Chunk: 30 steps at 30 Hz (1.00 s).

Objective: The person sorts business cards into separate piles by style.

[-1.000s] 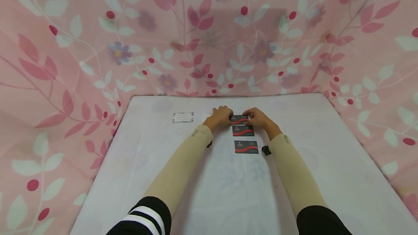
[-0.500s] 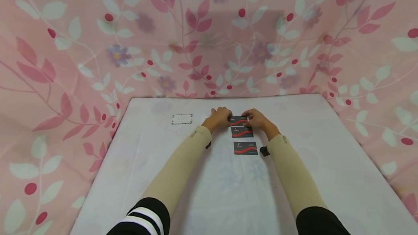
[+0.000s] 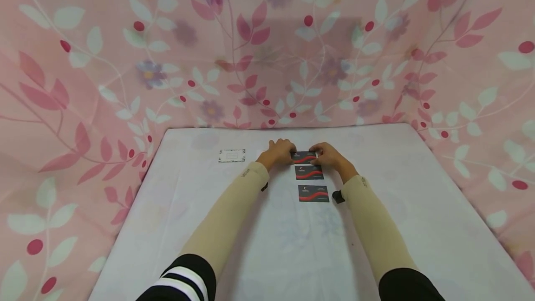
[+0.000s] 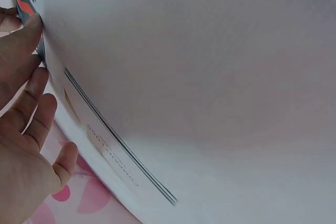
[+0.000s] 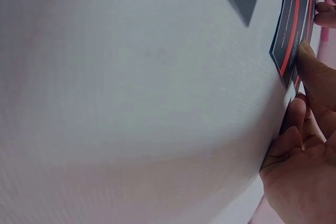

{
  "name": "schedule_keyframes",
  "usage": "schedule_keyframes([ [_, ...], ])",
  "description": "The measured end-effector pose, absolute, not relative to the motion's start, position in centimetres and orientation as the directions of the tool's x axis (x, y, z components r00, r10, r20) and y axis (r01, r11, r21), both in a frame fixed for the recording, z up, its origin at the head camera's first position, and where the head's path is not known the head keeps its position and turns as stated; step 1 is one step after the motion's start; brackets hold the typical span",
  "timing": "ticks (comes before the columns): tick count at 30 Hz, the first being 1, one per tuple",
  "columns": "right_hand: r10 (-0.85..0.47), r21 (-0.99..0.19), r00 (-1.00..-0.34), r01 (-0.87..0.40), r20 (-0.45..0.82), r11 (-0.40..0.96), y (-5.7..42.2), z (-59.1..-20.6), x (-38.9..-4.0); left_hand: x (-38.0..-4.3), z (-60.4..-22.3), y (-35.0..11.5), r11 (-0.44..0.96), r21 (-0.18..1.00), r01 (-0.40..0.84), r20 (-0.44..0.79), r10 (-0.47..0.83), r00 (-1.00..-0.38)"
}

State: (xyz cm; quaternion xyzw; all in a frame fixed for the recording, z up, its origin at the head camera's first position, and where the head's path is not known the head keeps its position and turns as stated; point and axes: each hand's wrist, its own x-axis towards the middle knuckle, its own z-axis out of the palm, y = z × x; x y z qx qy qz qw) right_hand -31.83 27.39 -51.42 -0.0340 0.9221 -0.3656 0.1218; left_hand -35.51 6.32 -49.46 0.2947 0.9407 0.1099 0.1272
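Note:
Three dark grey business cards with a red wave stand in a column toward the table's far side in the head view. At the farthest business card (image 3: 303, 156), my left hand (image 3: 277, 153) pinches the left end between thumb and fingers. My right hand (image 3: 329, 156) pinches its right end the same way. Just in front lies the middle business card (image 3: 309, 173), very close to the held one. The nearest business card (image 3: 313, 193) lies apart, below a strip of white cloth. In the right wrist view, the thumb (image 5: 311, 61) presses on the dark card's edge.
A white card with a patterned border (image 3: 231, 155) lies left of my left hand. Another white card with dark stripes and lettering (image 4: 113, 148) lies beside the left hand in the left wrist view. White cloth covers the table (image 3: 188, 199); a pink floral curtain (image 3: 267, 50) hangs behind.
The head view has tilted up slightly, so everything sits a little lower in it. Both hands keep their hold on the farthest card, with hardly any motion.

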Motion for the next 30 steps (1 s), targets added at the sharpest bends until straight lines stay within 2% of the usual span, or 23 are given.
schedule_keyframes([
  [6, -0.159, -0.677, -0.972, 0.002, -0.175, 0.736, 27.5, -51.24, -31.68, -35.58, -49.56, 6.42, 0.794, 0.322, 0.516, -0.161, 0.583, -0.796],
  [15, -0.151, -0.689, -0.97, 0.024, -0.193, 0.724, 27.76, -51.43, -31.76, -35.69, -49.52, 6.76, 0.814, 0.41, 0.412, -0.193, 0.519, -0.833],
  [22, -0.156, -0.703, -0.965, 0.039, -0.211, 0.71, 27.58, -51.63, -31.66, -35.63, -49.41, 6.6, 0.821, 0.416, 0.391, -0.225, 0.509, -0.831],
  [30, -0.147, -0.712, -0.967, 0.046, -0.207, 0.7, 27.61, -51.81, -31.92, -35.77, -49.59, 6.9, 0.821, 0.395, 0.413, -0.205, 0.517, -0.831],
])
